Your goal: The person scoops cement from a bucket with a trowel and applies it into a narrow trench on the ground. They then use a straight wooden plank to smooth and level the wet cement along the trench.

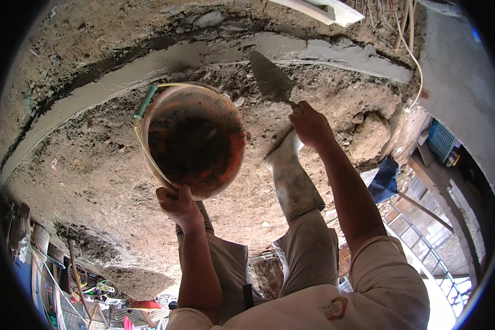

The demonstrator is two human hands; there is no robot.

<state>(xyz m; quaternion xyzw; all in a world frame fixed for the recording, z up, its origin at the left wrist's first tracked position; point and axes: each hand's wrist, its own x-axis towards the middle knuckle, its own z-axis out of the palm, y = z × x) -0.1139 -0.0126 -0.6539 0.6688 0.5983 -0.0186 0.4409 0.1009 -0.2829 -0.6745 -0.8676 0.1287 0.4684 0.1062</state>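
Note:
My left hand point(181, 208) is closed on the near rim of a round orange bucket point(239, 129), which tilts so that its mouth faces me. Dark, wet-looking residue point(190, 140) coats the inside; how deep it lies I cannot tell. A yellowish strap handle with a green grip point(146, 103) runs along the bucket's left side. My right hand point(312, 125) grips the handle of a pointed trowel point(271, 78). Its grey-smeared blade points away from me, its tip over or against a smooth grey mortar strip point(170, 56); contact is unclear.
The curved strip crosses rough earth point(88, 159). My boot point(291, 179) stands on the dirt below the trowel. A large stone point(370, 135) lies to the right, near a dark blue cloth point(384, 180). A pale board point(324, 10) lies at the far edge, and a thin cable point(421, 71) hangs at right.

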